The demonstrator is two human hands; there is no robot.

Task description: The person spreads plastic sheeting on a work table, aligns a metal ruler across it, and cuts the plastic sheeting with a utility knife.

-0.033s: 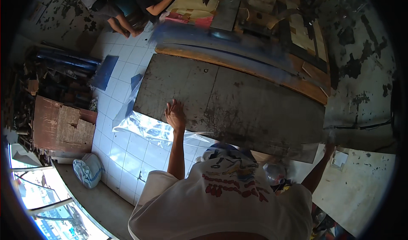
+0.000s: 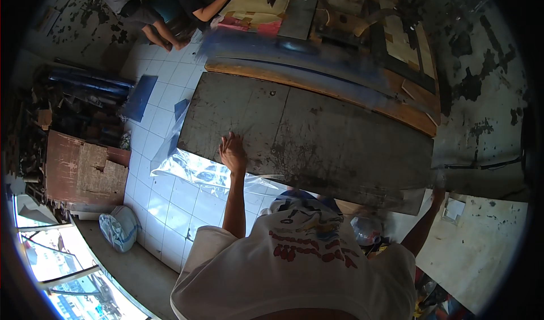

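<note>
Laying a clock over my view, my left hand (image 2: 233,151) is just off centre toward nine, palm down on the worn grey tabletop (image 2: 345,138), fingers loosely spread and slightly bent, with nothing visibly pinched. My right hand (image 2: 438,193) is just past three, at the tabletop's corner, too blurred for me to tell how closed it is or what it holds. The clear plastic sheet (image 2: 191,168) hangs toward nine, below the tabletop's near edge. It's out over that edge, I judge, but the overhang remains loose and wrinkled; I see no fastening, and can't tell how much lies across the top. I count one tabletop, one such sheet as far as I can make out, one white sack (image 2: 119,229) at eight, two blue pieces (image 2: 140,98) at ten, and two co-workers (image 2: 207,3) around eleven.
</note>
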